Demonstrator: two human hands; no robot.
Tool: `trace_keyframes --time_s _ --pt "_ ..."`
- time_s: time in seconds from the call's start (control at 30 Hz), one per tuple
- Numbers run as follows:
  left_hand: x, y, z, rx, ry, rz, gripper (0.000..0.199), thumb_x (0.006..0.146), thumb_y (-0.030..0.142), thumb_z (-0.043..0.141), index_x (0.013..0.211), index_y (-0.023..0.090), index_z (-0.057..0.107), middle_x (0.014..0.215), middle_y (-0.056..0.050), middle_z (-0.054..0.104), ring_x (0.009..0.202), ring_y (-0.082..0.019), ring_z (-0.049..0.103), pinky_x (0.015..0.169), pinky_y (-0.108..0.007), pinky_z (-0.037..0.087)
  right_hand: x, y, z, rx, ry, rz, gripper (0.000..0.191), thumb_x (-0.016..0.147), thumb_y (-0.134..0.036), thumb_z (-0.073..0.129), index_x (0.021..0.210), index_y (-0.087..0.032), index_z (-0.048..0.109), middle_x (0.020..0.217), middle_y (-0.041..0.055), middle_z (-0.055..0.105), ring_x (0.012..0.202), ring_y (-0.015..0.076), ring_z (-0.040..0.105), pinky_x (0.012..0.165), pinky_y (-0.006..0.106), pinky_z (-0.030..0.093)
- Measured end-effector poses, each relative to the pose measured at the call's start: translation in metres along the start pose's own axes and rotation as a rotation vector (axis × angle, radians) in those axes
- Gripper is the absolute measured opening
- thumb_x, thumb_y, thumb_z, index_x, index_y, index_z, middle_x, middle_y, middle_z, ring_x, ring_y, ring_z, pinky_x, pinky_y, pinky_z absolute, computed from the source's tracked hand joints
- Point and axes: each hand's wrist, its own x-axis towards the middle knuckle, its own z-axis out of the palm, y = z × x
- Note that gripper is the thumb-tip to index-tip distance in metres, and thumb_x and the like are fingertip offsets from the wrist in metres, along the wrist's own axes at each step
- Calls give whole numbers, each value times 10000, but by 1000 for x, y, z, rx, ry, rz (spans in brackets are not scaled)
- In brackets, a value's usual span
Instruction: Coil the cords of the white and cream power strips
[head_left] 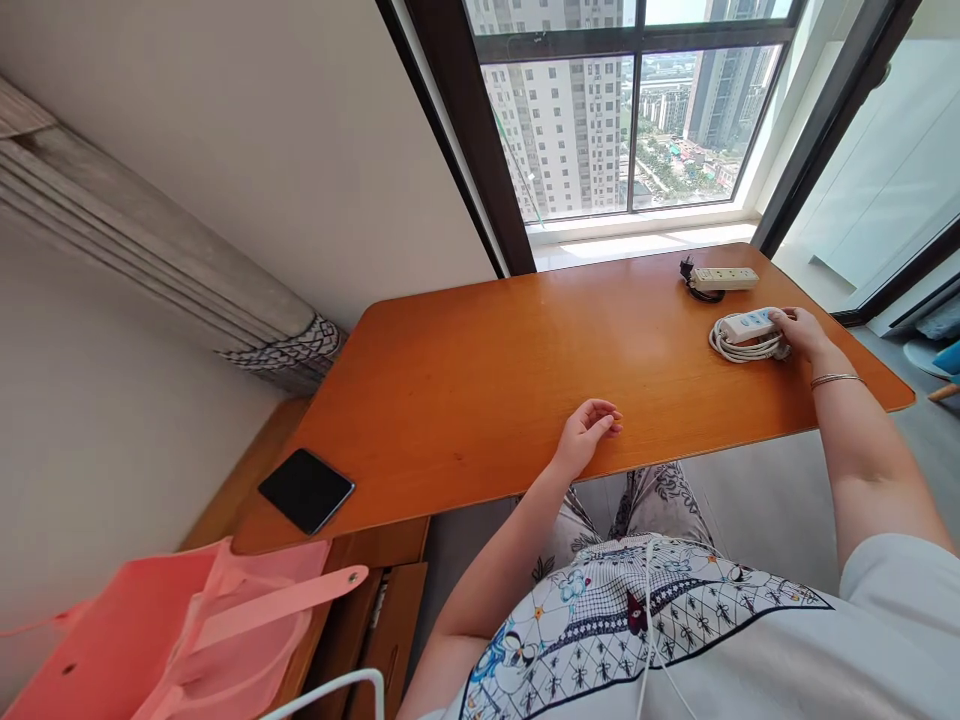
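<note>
On the right side of the brown wooden table lies a white power strip [748,323] with its pale cord [739,351] coiled around and under it. My right hand [801,332] is closed on the strip's right end, thumb on top and the other fingers partly hidden. Just behind it, a cream power strip [724,279] with a black cord and plug [694,277] rests untouched. My left hand [587,434] lies near the table's front edge, its fingers loosely bent and a little apart, with nothing visible in them.
The table [480,380] reaches back to a window [637,130]. At its left front corner lies a black tablet [307,490]. A pink bag [187,630] is below that corner, near a wooden drawer unit [386,630]. A tied curtain [187,240] hangs at left.
</note>
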Motion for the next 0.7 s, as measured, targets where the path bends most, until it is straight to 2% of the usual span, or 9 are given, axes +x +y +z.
trace_keyframes --time_s 0.1,0.27,0.33,0.43,0.53,0.63,0.7 --pt "1 -2 -1 31 -31 14 452 681 489 849 921 174 630 897 -35 707 738 -135 673 754 -293 557 -6 5 7 56 80 29 441 847 -429 674 1199 -166 640 1180 159 692 1073 278 661 898 435 582" --pt "2 -5 -3 65 -51 33 434 714 495 824 933 175 630 901 -40 710 757 -146 678 760 -303 563 -13 -4 15 -51 103 -70 577 840 -468 658 1330 -169 600 1347 202 613 1208 324 613 1049 508 508" --pt "3 -6 -4 75 -57 38 426 727 492 813 940 173 629 910 -46 714 766 -151 681 767 -311 565 -16 -13 17 -157 113 -148 633 839 -459 638 1391 -158 572 1439 217 543 1325 358 535 1119 532 442" --pt "3 -8 -5 80 -60 47 419 737 490 807 942 171 627 917 -51 718 768 -152 683 767 -312 566 -22 -28 21 -313 71 -305 586 853 -419 588 1398 -203 596 1543 167 471 1450 382 407 1187 577 337" --pt "2 -9 -5 77 -58 65 422 738 496 807 942 172 628 909 -52 720 758 -149 681 756 -303 564 -30 -45 22 -377 47 -391 473 893 -370 501 1313 -224 663 1499 132 537 1425 368 449 1181 588 338" --pt "2 -8 -4 73 -57 73 425 734 496 812 940 172 631 902 -48 717 752 -144 678 757 -298 564 -45 -64 21 -334 162 -468 451 919 -342 443 1274 -181 670 1386 163 614 1347 349 520 1138 544 405" --pt "1 -8 -4 75 -61 72 421 734 493 813 936 171 633 900 -44 714 751 -140 676 761 -297 564 -65 -79 23 -266 232 -550 429 936 -329 420 1255 -181 666 1316 167 644 1290 333 558 1103 515 444"
